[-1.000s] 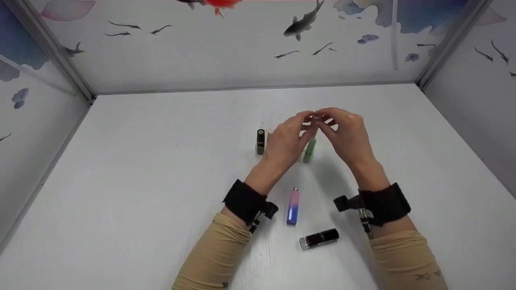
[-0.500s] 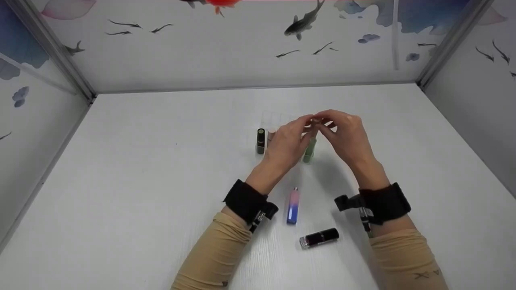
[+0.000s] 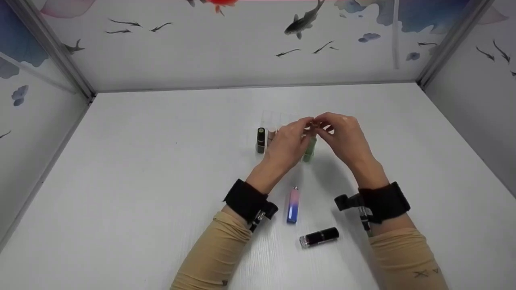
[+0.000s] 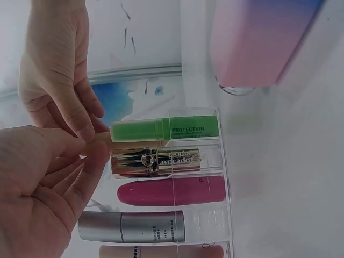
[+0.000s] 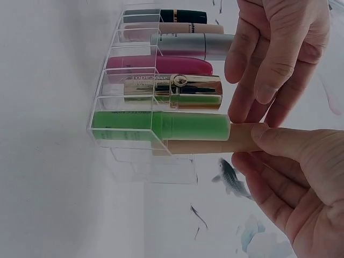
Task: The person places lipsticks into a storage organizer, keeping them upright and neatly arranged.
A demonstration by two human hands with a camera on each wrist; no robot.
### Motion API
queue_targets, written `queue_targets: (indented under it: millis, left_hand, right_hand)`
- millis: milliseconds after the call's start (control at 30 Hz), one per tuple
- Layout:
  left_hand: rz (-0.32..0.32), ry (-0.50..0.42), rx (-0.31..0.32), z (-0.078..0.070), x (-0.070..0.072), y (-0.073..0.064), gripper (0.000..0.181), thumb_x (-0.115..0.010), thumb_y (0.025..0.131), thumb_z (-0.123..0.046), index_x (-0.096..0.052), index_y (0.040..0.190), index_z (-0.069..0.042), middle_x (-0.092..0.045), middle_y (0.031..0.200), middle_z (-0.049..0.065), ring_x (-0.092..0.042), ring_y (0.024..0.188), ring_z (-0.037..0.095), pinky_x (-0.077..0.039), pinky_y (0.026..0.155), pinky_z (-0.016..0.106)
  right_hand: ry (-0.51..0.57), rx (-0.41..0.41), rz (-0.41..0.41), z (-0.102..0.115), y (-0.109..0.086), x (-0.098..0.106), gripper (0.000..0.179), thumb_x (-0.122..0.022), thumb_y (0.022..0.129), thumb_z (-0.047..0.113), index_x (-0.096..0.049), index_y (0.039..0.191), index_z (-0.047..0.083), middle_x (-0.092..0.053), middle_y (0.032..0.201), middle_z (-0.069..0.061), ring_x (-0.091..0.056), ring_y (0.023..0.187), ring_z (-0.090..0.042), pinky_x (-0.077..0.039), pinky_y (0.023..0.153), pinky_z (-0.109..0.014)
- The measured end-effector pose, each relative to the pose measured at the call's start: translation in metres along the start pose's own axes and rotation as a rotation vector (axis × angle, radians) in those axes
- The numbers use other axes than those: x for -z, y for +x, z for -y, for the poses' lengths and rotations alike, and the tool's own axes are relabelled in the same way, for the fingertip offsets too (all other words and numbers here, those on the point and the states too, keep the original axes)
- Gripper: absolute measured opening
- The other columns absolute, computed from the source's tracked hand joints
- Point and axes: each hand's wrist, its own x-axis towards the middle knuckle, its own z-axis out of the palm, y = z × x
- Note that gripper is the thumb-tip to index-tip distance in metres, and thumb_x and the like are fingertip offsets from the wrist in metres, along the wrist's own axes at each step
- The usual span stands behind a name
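In the head view, my left hand (image 3: pixel 285 141) and right hand (image 3: pixel 346 135) meet fingertip to fingertip over a clear divided cosmetics holder (image 4: pixel 230 215). Between them is a slim beige lipstick-like tube (image 5: pixel 243 141), its upper end pinched by thumb and fingers of both hands. The tube's lower end lies behind a green lip balm (image 5: pixel 196 127) in the holder's end slot. Beside that balm, the front row holds a gold lipstick (image 4: pixel 134 162), a magenta tube (image 4: pixel 166 191) and a silver tube (image 4: pixel 148 227).
A pale pink tube (image 5: pixel 177 29) and a dark tube (image 3: pixel 261 141) fill the holder's far end. Nearer on the white table lie a pink-to-blue tube (image 3: pixel 293 206) and a black lipstick (image 3: pixel 319 237). Printed panels enclose the table's back and sides.
Both hands have come slightly lower with the beige tube, bringing it closer to the holder. The holder and the two loose tubes on the table stay put.
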Motion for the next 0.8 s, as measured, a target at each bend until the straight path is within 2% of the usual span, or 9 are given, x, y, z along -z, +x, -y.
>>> queue_targets:
  millis: [200,567,800]
  left_hand:
    - [-0.009,-0.037,-0.043,0.0032,-0.0004,-0.0007,0.036,-0.055,0.096,-0.015,-0.051,0.131,-0.007,-0.063,0.123,0.006,-0.063,0.107,0.013,-0.05,0.087,0.018]
    - [0.023,-0.011,-0.012,0.0034,-0.0016,0.0006,0.037,-0.054,0.095,-0.013,-0.051,0.132,-0.009,-0.063,0.124,0.005,-0.061,0.111,0.014,-0.049,0.091,0.023]
    - [0.035,-0.006,-0.01,0.0035,-0.0055,0.0017,0.035,-0.055,0.095,-0.014,-0.053,0.13,-0.009,-0.065,0.119,0.004,-0.063,0.106,0.013,-0.05,0.088,0.021]
  right_hand:
    - [0.005,0.022,0.012,-0.0022,0.0005,-0.0015,0.012,-0.072,0.081,0.005,-0.069,0.094,0.003,-0.072,0.091,-0.01,-0.068,0.084,-0.024,-0.055,0.072,-0.038]
    - [-0.009,0.008,0.055,-0.0045,-0.0006,-0.0042,0.011,-0.069,0.083,0.003,-0.069,0.095,0.003,-0.071,0.093,-0.012,-0.068,0.083,-0.025,-0.055,0.072,-0.039]
    - [-0.037,0.008,0.079,-0.0061,-0.0011,-0.0045,0.01,-0.067,0.085,0.003,-0.069,0.095,0.001,-0.072,0.092,-0.014,-0.068,0.082,-0.026,-0.055,0.07,-0.04]
